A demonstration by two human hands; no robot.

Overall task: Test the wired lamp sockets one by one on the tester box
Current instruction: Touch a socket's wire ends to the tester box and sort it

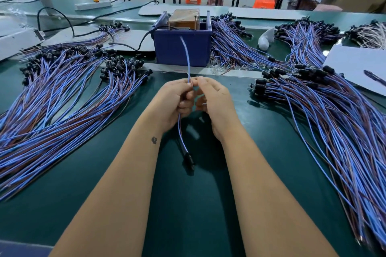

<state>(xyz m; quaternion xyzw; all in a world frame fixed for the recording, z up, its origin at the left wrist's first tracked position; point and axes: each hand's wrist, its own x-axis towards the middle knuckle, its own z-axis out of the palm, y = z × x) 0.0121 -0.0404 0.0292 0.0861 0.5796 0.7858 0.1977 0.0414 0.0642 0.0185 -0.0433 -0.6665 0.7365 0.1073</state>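
My left hand and my right hand meet over the middle of the green bench, both pinching one wired lamp socket by its blue and brown wires. Its black socket hangs low between my forearms. One blue wire end sticks up from my fingers in front of the tester box, a blue bin with a brown block inside. A thin brown wire end points left from my fingertips. Neither wire end touches the box.
A large heap of wired sockets covers the bench on the left, and another heap lies on the right. More bundles lie behind the box. A black cable runs to the box. White paper sits at the right.
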